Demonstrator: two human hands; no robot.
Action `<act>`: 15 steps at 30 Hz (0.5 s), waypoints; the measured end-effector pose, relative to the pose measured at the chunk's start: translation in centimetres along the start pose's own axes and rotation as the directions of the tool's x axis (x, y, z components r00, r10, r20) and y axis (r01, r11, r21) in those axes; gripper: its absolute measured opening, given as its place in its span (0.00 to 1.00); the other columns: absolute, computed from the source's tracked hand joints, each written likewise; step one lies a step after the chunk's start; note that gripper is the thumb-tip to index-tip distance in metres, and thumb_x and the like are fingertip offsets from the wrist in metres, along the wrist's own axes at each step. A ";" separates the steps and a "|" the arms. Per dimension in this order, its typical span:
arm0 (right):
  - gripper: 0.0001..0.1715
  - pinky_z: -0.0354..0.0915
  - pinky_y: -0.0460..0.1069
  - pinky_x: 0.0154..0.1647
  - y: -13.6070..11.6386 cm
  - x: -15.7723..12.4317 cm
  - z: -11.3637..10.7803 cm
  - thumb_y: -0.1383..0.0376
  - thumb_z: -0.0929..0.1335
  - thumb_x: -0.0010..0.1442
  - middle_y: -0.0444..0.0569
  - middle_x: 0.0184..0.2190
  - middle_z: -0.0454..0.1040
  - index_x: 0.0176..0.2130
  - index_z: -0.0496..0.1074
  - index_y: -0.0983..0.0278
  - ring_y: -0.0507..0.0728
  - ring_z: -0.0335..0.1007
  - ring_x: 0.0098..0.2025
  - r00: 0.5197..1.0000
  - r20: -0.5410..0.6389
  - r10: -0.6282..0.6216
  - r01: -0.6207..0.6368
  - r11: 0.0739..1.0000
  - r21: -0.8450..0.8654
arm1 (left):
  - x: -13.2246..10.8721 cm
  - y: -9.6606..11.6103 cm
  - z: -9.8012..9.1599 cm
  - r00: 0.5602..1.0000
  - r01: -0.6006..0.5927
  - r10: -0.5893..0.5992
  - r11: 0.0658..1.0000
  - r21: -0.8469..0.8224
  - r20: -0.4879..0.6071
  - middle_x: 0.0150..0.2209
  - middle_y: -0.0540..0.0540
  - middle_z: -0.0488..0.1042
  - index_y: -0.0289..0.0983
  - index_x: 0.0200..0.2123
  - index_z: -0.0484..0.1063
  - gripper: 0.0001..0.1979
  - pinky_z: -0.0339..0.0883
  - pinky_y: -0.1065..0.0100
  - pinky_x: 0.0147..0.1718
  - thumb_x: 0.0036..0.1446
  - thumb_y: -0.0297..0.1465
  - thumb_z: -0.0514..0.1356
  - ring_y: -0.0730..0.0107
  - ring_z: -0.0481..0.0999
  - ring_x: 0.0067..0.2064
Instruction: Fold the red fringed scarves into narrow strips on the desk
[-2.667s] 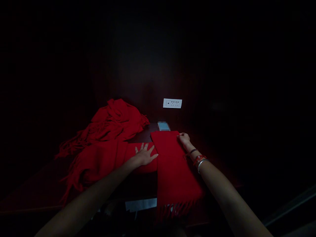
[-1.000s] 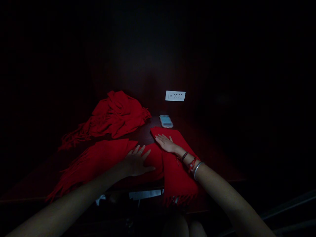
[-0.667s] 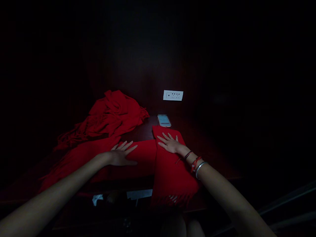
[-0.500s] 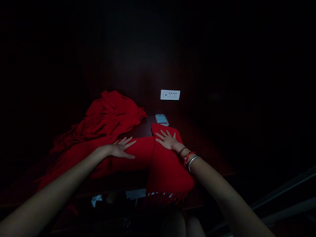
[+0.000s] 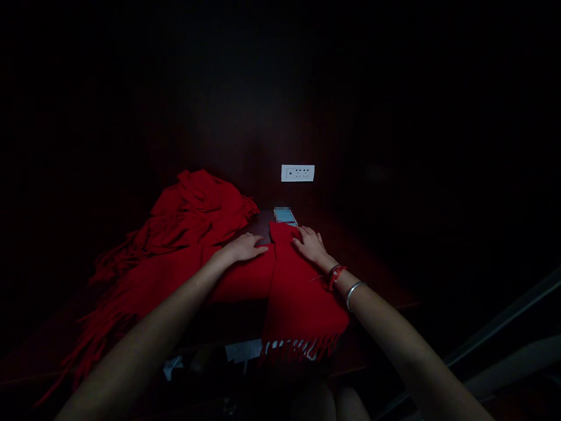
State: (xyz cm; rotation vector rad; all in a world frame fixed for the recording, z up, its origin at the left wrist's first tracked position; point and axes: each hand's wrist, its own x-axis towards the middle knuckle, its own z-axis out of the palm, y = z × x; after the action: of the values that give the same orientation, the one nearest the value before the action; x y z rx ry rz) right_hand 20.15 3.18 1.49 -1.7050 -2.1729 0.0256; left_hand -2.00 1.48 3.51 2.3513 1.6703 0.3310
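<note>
A red fringed scarf (image 5: 302, 298) lies folded on the dark tabletop, one section running toward me with its fringe over the front edge. My left hand (image 5: 244, 248) rests on the far edge of the sideways section, fingers apart and pointing right. At the far right edge of the front-running section lies my right hand (image 5: 310, 244), its fingers spread and slightly bent on the cloth. To the left, more red fringed cloth (image 5: 197, 199) sits in a loose heap. Whether the heap and the folded part are one piece, I cannot tell.
Behind the scarf lies a light-blue phone-like object (image 5: 284, 216), partly blurred. A white socket plate (image 5: 297, 173) is on the dark back wall. Below the table's front edge a pale sheet (image 5: 243, 351) shows. Most of the surroundings are too dark to make out.
My left hand has slid right and away from me along the cloth, to its far edge. My right hand has shifted right, to the scarf's right edge.
</note>
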 end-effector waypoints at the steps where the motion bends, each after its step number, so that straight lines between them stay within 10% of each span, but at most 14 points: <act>1: 0.29 0.47 0.57 0.49 0.7 0.1 -0.6 0.56 0.55 0.54 0.56 0.52 0.53 0.53 0.50 0.65 0.60 0.47 0.53 0.992 -0.025 0.124 -0.123 0.992 0.024 | 1.4 1.0 0.4 0.996 0.063 -0.068 0.994 -0.091 -0.056 0.49 0.40 0.62 0.36 0.46 0.62 0.28 0.51 0.65 0.46 0.44 0.46 0.51 0.59 0.59 0.50; 6: 0.32 0.60 0.49 0.35 3.8 0.9 -2.0 0.61 0.64 0.45 0.60 0.42 0.65 0.48 0.56 0.71 0.59 0.64 0.40 0.890 0.137 0.435 -0.453 0.877 0.158 | 7.3 3.8 2.7 0.942 0.238 -0.302 0.909 -0.342 -0.146 0.44 0.37 0.66 0.31 0.49 0.56 0.28 0.60 0.66 0.38 0.44 0.36 0.56 0.59 0.67 0.44; 11: 0.28 0.60 0.44 0.33 3.9 1.2 -1.0 0.67 0.61 0.46 0.49 0.39 0.67 0.49 0.53 0.64 0.52 0.65 0.35 0.931 0.045 0.363 -0.362 0.900 0.244 | 8.6 4.0 4.0 0.927 0.128 -0.267 0.887 -0.444 -0.265 0.43 0.43 0.66 0.35 0.54 0.43 0.28 0.63 0.72 0.35 0.49 0.23 0.48 0.71 0.69 0.39; 15: 0.26 0.57 0.46 0.40 3.6 1.5 -0.7 0.69 0.56 0.50 0.49 0.40 0.65 0.51 0.50 0.63 0.52 0.62 0.39 0.951 -0.264 0.163 -0.079 0.950 0.302 | 8.5 3.0 4.2 0.871 -0.035 -0.153 0.929 -0.369 -0.467 0.50 0.47 0.58 0.38 0.52 0.50 0.22 0.59 0.72 0.42 0.52 0.23 0.43 0.73 0.63 0.47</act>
State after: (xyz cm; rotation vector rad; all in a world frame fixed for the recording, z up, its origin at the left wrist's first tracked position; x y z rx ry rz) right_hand 23.41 5.34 1.71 -1.5646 -1.7558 0.1163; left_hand 4.74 8.34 0.93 2.0274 1.6816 1.2055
